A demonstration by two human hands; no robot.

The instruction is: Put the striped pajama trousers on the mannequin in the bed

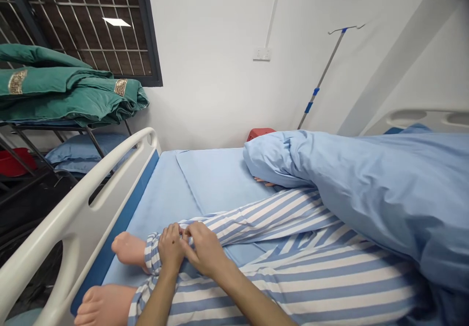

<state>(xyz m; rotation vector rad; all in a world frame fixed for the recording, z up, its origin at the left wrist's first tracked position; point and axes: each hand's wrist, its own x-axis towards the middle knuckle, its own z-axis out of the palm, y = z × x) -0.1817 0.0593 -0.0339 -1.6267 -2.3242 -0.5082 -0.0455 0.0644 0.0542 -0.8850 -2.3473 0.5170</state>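
A figure in blue-and-white striped trousers (278, 213) lies on a bed with a light blue sheet (205, 174). My left hand (170, 248) is closed on the rolled cuff (152, 255) of the far trouser leg, just above a bare foot (128, 249). My right hand (205, 250) pinches the same striped fabric right beside it, fingers pressed together. A second bare foot (104, 306) shows at the bottom left. A light blue duvet (366, 179) covers the upper body, and fingers of the figure's hand (264, 182) peek out under it.
A white bed rail (73, 209) runs along the left. Behind it a rack holds folded green blankets (69, 94) and blue pillows (84, 150). A drip pole (322, 77) leans by the white wall. Another white rail (425, 118) stands at the far right.
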